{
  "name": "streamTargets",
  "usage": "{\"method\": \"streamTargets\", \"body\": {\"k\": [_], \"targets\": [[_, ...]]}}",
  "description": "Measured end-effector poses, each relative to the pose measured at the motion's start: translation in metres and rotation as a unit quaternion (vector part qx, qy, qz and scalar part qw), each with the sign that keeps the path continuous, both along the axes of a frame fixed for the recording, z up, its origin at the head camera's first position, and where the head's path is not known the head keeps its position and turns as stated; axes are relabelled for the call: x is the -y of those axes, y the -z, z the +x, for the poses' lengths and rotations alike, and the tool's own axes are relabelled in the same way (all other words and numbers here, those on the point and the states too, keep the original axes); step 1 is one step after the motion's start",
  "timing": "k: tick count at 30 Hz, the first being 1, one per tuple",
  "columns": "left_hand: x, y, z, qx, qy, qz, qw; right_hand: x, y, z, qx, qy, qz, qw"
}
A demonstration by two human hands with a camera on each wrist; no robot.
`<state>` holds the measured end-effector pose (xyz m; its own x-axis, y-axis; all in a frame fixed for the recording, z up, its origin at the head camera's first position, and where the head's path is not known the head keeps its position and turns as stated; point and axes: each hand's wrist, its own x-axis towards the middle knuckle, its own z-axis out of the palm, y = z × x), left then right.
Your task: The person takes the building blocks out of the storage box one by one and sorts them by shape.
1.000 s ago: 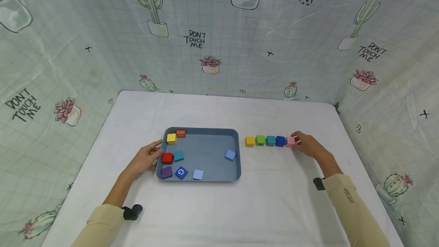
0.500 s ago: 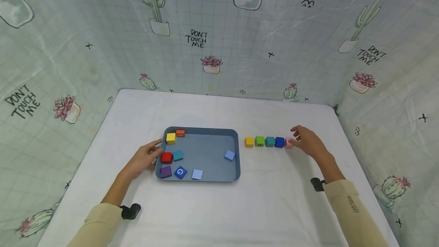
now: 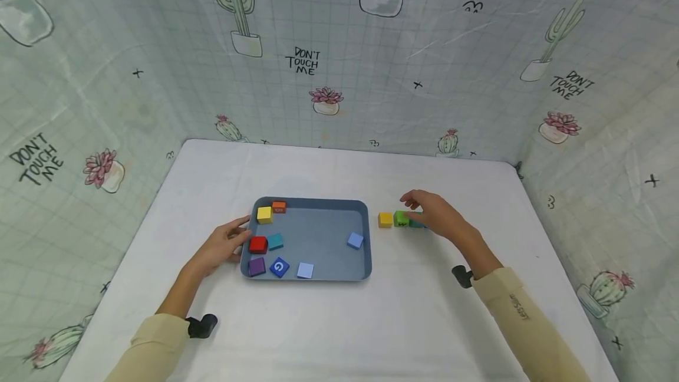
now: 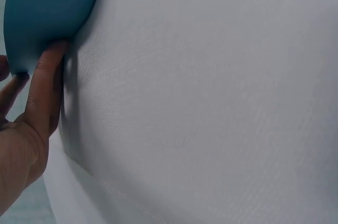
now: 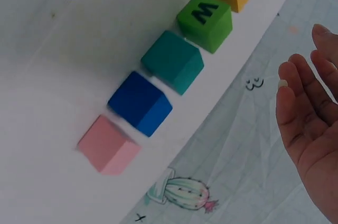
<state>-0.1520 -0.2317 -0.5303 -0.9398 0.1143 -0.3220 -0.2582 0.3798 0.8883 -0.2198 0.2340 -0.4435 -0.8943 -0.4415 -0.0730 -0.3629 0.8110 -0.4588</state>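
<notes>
My left hand (image 3: 223, 246) rests at the left end of a blue-grey tray (image 3: 323, 202), its outstretched fingers touching the tray's outer wall in the left wrist view. Over on the right, my right hand (image 3: 437, 215) hovers above a row of cubes with nothing between its relaxed fingers. The row holds a yellow cube (image 3: 385, 220), a green cube (image 5: 206, 23) marked W, a teal cube (image 5: 171, 63), a blue cube (image 5: 140, 102) and a pink cube (image 5: 108, 145). In the head view this hand hides the blue and pink cubes and overlaps the teal one.
Inside the tray, a yellow cube (image 3: 264, 215) and orange block (image 3: 279, 207) sit at the far left corner. Red (image 3: 257, 244), teal (image 3: 274, 241), purple (image 3: 257, 266) and several blue blocks (image 3: 279, 267) lie elsewhere in it. A white cloth covers the table (image 3: 339, 329); patterned fabric (image 3: 339, 34) surrounds it.
My right hand has left the pink cube at the row's right end and moved leftward over the teal and green cubes. The left hand stays at the tray.
</notes>
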Motion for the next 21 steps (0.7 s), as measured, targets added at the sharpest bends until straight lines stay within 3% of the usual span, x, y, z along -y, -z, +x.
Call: {"method": "streamTargets", "body": {"k": [15, 21], "targets": [[0.001, 0.003, -0.003, 0.001, -0.006, -0.007, 1.0, 0.072, 0.027, 0.011, 0.017, -0.118, 0.012, 0.993], [0.0, 0.005, -0.001, 0.002, -0.008, -0.004, 1.0, 0.091, 0.032, 0.014, -0.016, -0.159, 0.077, 0.984]]}}
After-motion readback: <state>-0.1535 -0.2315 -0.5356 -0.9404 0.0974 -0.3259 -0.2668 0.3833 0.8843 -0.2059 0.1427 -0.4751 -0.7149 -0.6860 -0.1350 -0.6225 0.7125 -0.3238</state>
